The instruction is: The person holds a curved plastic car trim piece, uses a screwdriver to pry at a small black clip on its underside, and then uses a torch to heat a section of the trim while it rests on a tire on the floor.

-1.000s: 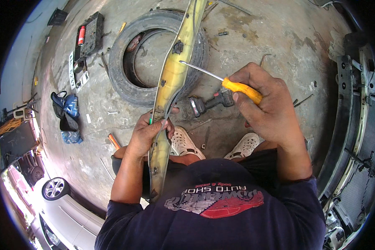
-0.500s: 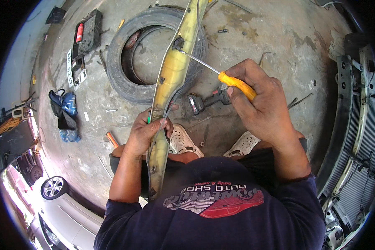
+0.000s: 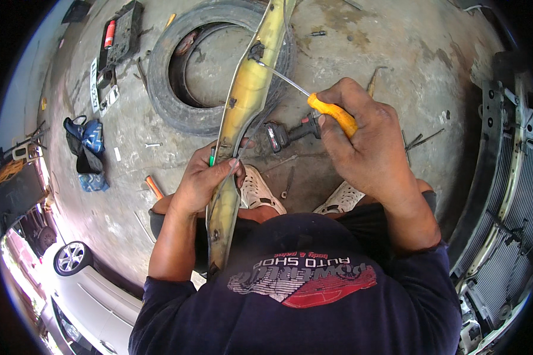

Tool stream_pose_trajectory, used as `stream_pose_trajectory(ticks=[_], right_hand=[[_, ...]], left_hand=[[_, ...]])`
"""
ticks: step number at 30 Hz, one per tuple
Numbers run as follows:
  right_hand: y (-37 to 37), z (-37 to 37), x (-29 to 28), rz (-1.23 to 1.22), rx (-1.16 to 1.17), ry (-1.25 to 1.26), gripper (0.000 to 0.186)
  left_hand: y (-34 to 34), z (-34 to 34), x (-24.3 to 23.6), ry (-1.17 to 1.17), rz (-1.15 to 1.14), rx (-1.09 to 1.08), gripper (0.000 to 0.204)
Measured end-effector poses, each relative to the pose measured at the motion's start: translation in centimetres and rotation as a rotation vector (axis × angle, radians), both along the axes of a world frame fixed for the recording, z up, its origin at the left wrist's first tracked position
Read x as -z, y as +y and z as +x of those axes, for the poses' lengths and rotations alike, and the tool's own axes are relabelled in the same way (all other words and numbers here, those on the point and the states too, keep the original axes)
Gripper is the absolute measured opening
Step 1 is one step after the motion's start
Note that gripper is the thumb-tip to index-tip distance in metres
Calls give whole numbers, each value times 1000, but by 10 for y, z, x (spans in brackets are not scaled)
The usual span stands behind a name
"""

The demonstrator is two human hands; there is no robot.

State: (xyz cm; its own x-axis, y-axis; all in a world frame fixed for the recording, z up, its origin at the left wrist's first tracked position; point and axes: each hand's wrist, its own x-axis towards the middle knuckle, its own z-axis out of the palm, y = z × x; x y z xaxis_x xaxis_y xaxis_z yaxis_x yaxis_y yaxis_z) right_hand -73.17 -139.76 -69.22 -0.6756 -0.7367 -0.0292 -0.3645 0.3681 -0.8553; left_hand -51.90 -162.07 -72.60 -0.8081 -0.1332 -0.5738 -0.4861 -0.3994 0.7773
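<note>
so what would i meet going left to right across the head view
Blue-and-black bag, small wrench, left hand, yellow-handled screwdriver, radiator.

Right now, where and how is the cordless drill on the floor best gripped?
Likely by its slim handle, from above: the cordless drill lies flat, battery to the left, and the handle shows between that and the head, partly hidden by the right hand.

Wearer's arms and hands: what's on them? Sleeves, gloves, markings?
Short, dark navy sleeves, with no print visible on them, end near the elbows. Forearms are bare, no watch or cables visible. Left hand and right hand: no gloves.
</note>
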Motion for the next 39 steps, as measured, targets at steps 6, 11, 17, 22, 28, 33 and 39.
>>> stream_pose_trajectory(ticks=[6, 11, 17, 22, 28, 33, 39], right_hand=[[-3, 1, 2, 26, -4, 15, 16], [-5, 3, 7, -48, 0, 18, 17], [-6, 5, 5, -2, 45, -48, 20], [-8, 8, -3, 5, 54, -51, 20], [-8, 10, 1, -9, 60, -99, 19], [-9, 9, 1, -1, 52, -68, 18], [-8, 9, 7, -29, 51, -60, 18]], left_hand=[[-2, 1, 0, -38, -40, 17, 42], [-2, 6, 5, -70, -38, -27, 38], [-3, 5, 10, -58, -38, -42, 47], [-3, 1, 3, -63, -58, -16, 50], [-5, 3, 6, -62, -78, 0, 48], [-4, 1, 2, -49, -35, -15, 46], [-4, 0, -1, -59, -69, 5, 44]])
